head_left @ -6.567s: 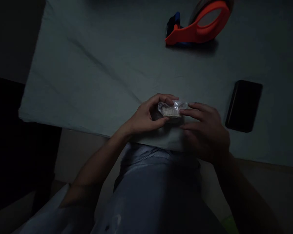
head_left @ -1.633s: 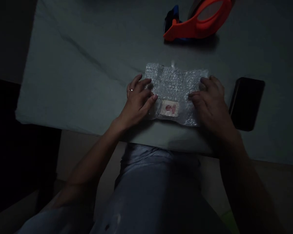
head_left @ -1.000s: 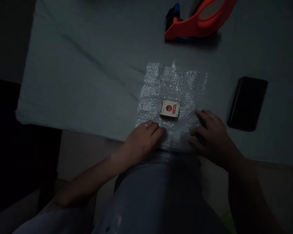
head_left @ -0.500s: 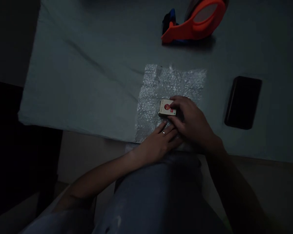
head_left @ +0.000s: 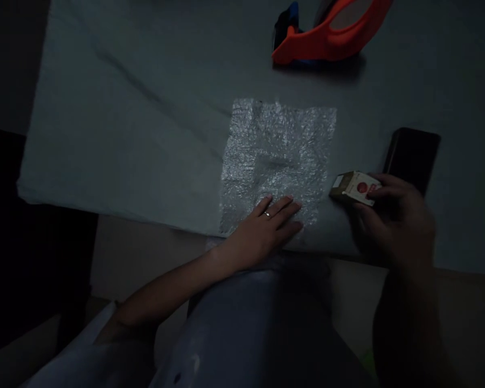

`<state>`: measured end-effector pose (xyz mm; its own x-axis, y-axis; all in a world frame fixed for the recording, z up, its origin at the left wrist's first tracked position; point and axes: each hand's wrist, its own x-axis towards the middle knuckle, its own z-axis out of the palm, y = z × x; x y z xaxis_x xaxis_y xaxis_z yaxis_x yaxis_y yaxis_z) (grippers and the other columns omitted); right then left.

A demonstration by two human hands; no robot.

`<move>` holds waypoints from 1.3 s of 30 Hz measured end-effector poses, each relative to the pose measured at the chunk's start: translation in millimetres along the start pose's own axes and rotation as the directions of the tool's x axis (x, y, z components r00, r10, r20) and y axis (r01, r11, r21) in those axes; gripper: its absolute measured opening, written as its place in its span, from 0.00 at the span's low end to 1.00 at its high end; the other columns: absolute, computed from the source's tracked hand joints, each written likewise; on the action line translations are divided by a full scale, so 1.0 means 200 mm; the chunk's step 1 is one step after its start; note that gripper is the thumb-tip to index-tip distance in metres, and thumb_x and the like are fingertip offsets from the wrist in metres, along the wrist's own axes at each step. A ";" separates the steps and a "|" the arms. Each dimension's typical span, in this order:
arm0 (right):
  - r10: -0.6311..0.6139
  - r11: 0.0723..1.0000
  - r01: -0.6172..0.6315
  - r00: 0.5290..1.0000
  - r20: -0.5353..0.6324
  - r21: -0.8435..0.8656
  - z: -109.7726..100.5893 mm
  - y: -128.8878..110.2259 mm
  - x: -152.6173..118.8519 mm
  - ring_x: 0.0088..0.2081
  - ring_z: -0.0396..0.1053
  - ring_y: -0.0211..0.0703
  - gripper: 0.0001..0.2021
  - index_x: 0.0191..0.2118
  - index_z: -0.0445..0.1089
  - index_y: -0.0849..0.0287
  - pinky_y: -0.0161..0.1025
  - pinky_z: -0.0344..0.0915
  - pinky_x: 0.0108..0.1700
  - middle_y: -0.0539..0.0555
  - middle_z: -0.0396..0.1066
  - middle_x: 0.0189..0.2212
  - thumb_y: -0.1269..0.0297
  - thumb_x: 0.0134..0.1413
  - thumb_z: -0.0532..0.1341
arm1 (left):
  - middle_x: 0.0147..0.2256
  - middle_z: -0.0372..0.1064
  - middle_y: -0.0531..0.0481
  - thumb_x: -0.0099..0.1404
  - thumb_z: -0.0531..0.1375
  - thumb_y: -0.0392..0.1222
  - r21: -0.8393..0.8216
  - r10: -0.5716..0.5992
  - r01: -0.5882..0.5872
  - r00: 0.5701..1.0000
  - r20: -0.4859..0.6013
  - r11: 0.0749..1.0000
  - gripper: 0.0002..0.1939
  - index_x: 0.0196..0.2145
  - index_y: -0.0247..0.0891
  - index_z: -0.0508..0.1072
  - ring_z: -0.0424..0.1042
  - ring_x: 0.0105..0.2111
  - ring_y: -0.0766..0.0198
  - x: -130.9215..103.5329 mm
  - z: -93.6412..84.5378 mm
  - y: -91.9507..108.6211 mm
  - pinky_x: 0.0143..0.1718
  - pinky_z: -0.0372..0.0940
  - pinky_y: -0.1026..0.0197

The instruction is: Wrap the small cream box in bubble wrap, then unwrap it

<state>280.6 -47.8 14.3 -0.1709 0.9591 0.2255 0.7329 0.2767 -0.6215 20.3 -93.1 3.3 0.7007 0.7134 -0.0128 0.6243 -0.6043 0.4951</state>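
My left hand (head_left: pixel 270 227) lies flat with its fingers spread on the near part of a sheet of bubble wrap (head_left: pixel 285 132); a ring shows on one finger. Off the sheet's right side, my right hand (head_left: pixel 400 221) grips a small cardboard box (head_left: pixel 355 187) between thumb and fingers. The box is pale on top with a red round mark, and its left end tilts toward the sheet. It appears lifted above the table, with a shadow beneath my hand.
An orange tape dispenser (head_left: pixel 327 47) stands at the back of the cloth-covered table (head_left: pixel 145 156). A dark flat rectangular object (head_left: pixel 414 153), perhaps a phone, lies at the right, partly behind my right hand. The table's near edge runs beside my body. The light is dim.
My right hand has taken the small box off the bubble wrap and moved it to the right. My left hand stays on the sheet, its fingers now in full view.
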 end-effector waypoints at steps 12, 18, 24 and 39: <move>-0.116 0.993 0.112 0.987 -0.111 -0.043 0.02 -0.19 0.10 0.54 0.66 0.56 0.08 0.37 0.65 0.50 0.56 0.65 0.53 0.57 0.70 0.49 0.70 0.52 0.63 | 0.64 0.53 0.37 0.71 0.51 0.38 0.024 0.006 -0.006 1.000 -0.004 1.000 0.18 0.56 0.36 0.65 0.49 0.66 0.47 0.03 0.03 0.04 0.64 0.49 0.38; -0.252 0.959 0.224 0.954 0.160 0.175 0.21 -0.30 0.19 0.54 0.67 0.52 0.06 0.38 0.64 0.52 0.53 0.66 0.53 0.57 0.69 0.50 0.70 0.55 0.59 | 0.61 0.57 0.37 0.70 0.52 0.38 0.050 -0.011 0.011 1.000 0.004 0.999 0.19 0.57 0.36 0.64 0.52 0.65 0.47 0.06 0.04 0.07 0.64 0.48 0.39; -0.252 0.961 0.207 0.927 0.276 0.182 0.31 -0.30 0.22 0.54 0.66 0.50 0.07 0.39 0.62 0.53 0.52 0.64 0.53 0.57 0.67 0.52 0.71 0.55 0.57 | 0.59 0.60 0.40 0.69 0.52 0.38 0.077 -0.003 0.004 1.000 -0.013 0.997 0.19 0.57 0.37 0.64 0.54 0.64 0.48 0.07 0.06 0.07 0.65 0.47 0.40; -0.279 0.960 0.249 0.859 0.430 0.126 0.06 -0.21 0.07 0.47 0.72 0.53 0.16 0.42 0.68 0.54 0.49 0.70 0.45 0.58 0.73 0.45 0.49 0.53 0.62 | 0.49 0.66 0.38 0.65 0.54 0.32 -0.079 -0.235 0.223 0.950 -0.205 0.972 0.13 0.47 0.34 0.68 0.65 0.51 0.53 -0.11 -0.22 -0.03 0.52 0.66 0.48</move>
<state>239.1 -45.0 34.9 -0.6344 0.7717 0.0446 0.5782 0.5120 -0.6352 -14.8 -90.2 38.1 0.4481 0.8926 0.0498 0.7358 -0.3999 0.5466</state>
